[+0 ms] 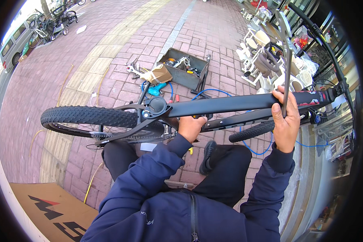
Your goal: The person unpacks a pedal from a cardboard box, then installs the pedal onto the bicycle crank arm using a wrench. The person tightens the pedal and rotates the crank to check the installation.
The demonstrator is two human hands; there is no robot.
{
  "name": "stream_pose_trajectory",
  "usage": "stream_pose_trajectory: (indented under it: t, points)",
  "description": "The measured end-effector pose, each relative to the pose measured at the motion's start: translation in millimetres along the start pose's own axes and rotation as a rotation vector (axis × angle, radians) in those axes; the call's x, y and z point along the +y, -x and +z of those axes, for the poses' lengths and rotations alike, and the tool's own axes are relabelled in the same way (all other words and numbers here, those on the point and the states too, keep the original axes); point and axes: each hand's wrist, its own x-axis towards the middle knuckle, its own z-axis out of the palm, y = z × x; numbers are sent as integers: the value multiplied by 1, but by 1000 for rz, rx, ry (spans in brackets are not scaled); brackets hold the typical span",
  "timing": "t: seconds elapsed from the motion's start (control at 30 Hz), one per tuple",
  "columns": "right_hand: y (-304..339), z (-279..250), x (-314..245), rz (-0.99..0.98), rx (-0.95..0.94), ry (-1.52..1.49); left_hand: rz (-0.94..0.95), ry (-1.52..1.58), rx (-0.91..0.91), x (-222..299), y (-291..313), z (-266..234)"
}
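A person seated on a brick pavement works on a black mountain bicycle [213, 105] that lies across the lap; the right hand [285, 121] is wrapped around the top tube near the head end and also pinches a long flat steel wrench [287, 52] upright against it, while the left hand [190, 127] reaches beneath the tube near the crank area, its fingers curled downward out of view, so whether they hold anything cannot be told. The rear wheel [88, 117] with its knobbly tyre is fitted and the seat tube clamp [157, 105] stands bare with no saddle (the front tyre is only partly visible below the frame), so by appearance the assembly is well along but unfinished. An open metal toolbox [184, 68] sits on the pavers beyond the frame, with a blue hose [213, 92] trailing nearby; white plastic parts [262, 60] crowd the right side by a shopfront, and a flattened cardboard carton [48, 205] lies at lower left; the open paving to the left offers the freest room, the right side being tight.
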Motion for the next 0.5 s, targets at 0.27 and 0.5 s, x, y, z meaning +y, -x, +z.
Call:
stream_pose_trajectory:
  t: [0.27,0.5]
  points:
    - [87,21,11,98,89,-571,-293,406,518,-60,-76,29]
    - [255,94,-7,519,-359,-770,-192,207,637,-80,-86,25]
